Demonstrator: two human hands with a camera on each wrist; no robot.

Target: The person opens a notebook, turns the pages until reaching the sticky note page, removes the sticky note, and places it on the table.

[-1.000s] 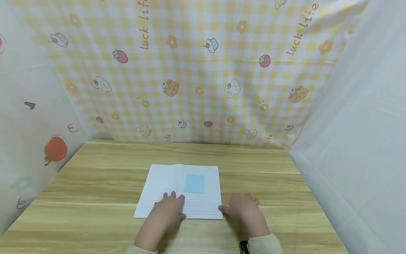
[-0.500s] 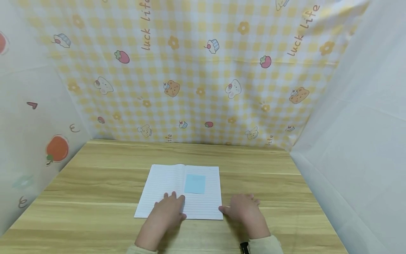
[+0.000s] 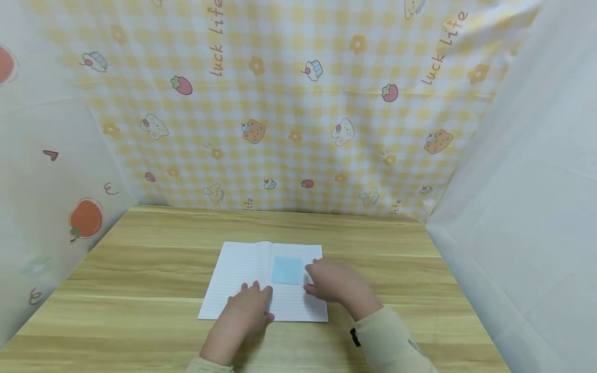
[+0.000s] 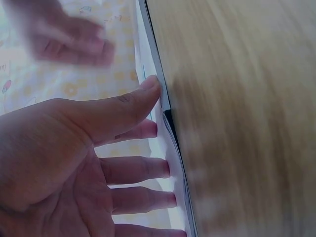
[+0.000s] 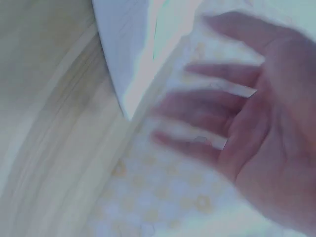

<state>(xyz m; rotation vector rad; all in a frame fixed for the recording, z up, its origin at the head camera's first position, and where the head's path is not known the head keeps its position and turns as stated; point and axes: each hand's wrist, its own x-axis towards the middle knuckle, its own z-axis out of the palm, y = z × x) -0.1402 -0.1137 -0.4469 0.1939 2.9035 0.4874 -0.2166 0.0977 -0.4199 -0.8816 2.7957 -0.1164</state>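
An opened notebook (image 3: pixel 240 269) with lined white pages lies flat on the wooden table, and a light blue sticky note (image 3: pixel 287 270) is on its right page. My left hand (image 3: pixel 247 311) rests on the lower middle of the notebook, its fingers spread over the pages, as the left wrist view also shows. Above the right page, close to the right edge of the sticky note, hovers my right hand (image 3: pixel 338 282), holding nothing. In the right wrist view its fingers (image 5: pixel 197 106) look extended and apart, though blurred by motion.
The wood-grain table (image 3: pixel 154 248) extends around the notebook. A yellow checked cloth (image 3: pixel 298 109) hangs at the back, with pale cloth walls on the left and right (image 3: pixel 522 207). A black band (image 3: pixel 355 337) shows beside the right sleeve.
My right hand has lifted from the notebook's lower right edge and moved up and left over the right page, near the sticky note. The left hand has stayed in place.
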